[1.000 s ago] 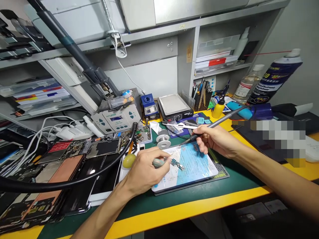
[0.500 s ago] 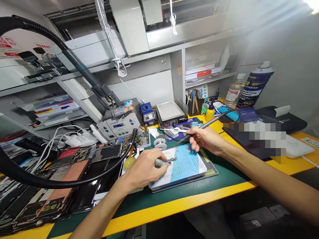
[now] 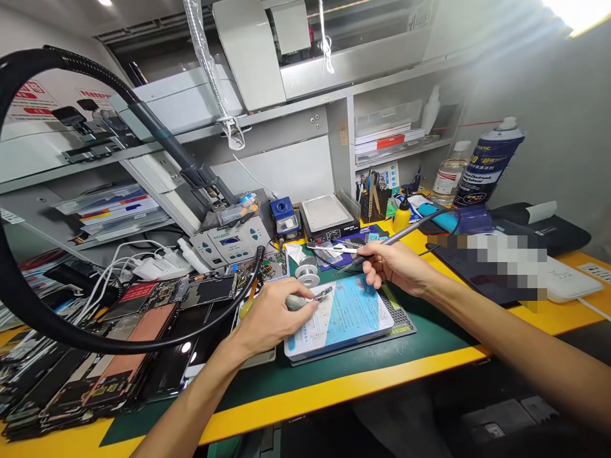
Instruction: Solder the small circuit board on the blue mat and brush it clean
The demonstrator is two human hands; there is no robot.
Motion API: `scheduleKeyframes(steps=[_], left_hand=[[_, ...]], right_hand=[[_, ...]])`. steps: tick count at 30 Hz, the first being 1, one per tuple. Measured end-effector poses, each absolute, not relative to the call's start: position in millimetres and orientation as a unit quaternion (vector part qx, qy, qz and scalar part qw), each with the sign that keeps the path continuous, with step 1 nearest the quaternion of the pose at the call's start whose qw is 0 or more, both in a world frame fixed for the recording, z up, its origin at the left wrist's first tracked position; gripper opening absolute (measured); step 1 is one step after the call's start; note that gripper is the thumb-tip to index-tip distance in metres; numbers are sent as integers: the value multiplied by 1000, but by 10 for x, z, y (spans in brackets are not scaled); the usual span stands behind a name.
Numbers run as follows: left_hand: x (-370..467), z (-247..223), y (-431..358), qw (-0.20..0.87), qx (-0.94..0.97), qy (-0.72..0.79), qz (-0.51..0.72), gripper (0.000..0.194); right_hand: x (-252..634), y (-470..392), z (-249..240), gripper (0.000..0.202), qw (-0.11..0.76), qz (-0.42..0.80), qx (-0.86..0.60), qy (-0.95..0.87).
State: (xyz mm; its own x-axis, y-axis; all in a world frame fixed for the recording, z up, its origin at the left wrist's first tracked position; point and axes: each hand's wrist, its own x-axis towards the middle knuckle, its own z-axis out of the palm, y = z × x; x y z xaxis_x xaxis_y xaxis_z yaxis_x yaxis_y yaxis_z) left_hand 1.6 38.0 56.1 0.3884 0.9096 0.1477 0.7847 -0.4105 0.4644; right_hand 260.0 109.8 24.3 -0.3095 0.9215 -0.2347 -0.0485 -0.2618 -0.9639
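Observation:
My left hand [image 3: 274, 315] is closed round a slim grey-green tool [image 3: 296, 303], apparently tweezers, its far end partly hidden by my fingers. At its tip a small circuit board [image 3: 323, 294] is held at a slant over a blue-and-white printed box [image 3: 356, 315]. Whether the board touches the box I cannot tell. In my right hand [image 3: 389, 264] a soldering iron [image 3: 365, 257] is gripped like a pen, its thin tip pointing left above the box's back edge, apart from the board. A solder spool [image 3: 307, 275] stands just behind the box.
Stacked phone parts [image 3: 138, 337] crowd the left side, with a black hose [image 3: 143, 346] looping over them. Behind are a grey control station [image 3: 231, 242], a blue unit [image 3: 285, 216] and a flat heating plate [image 3: 327, 215]. A yellow bottle [image 3: 401, 217] and a spray can [image 3: 489, 162] stand right.
My left hand has shifted slightly left, and the circuit board has moved left and up and become more tilted. My right hand and the iron have hardly moved. The view has turned a little.

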Motion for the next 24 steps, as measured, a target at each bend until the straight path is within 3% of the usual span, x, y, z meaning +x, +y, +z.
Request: scheduleKeyframes(steps=[12, 24], left_hand=[[31, 486, 299, 113, 867, 466, 139, 17], [58, 542, 281, 53, 885, 456, 79, 45]], right_hand=[[2603, 1105, 239, 22, 379, 650, -451, -480], [2616, 1107, 238, 21, 387, 655, -439, -478]])
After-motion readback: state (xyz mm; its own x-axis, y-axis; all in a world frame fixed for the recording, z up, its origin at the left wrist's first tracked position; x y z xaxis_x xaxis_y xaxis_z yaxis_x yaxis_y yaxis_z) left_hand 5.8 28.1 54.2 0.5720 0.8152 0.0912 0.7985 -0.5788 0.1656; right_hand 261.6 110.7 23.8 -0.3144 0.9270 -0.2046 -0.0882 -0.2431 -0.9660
